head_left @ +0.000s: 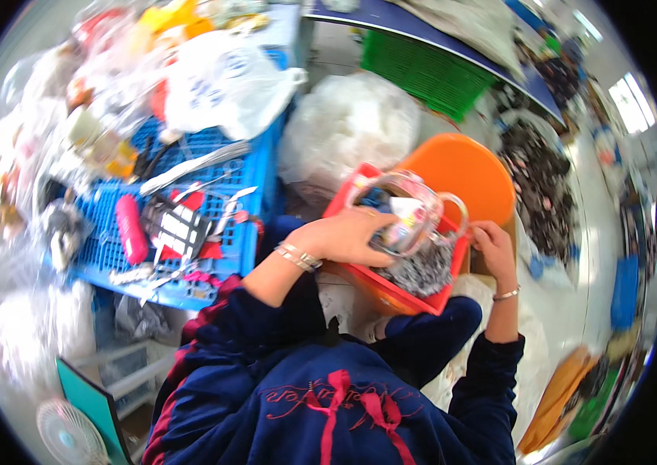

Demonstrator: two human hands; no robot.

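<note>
- Here we are over the red bin (345,194), and I have both hands at work on a clear plastic piece (412,232) near the bin's middle, on top of grey shreds (425,275).
- My left hand (348,236) reaches in across the left edge, its grip partly closed, fingers curled against the near-left side of that piece; it appears to have hold of it.
- My right hand (495,246) hangs just outside the right edge, thumb and fingers drawn close together beside the piece's clear loop (464,209). Is it pinching the loop? I can't tell.
- The step in hand, as I judge it: steadying the piece on the left and working its loop side on the right. The next move calls for a sure hold there and a firm left grip.
- Now the edges! The orange tub (476,167) crowds the far right corner, and a white plastic bundle (352,120) sits beyond the far left one.
- Leftward, a blue crate (266,167) narrows my elbow room; my right knee (460,318) is close to the near right corner.
- The best room seems to be upward, above the rim, or right, towards the pale floor (592,256).
</note>
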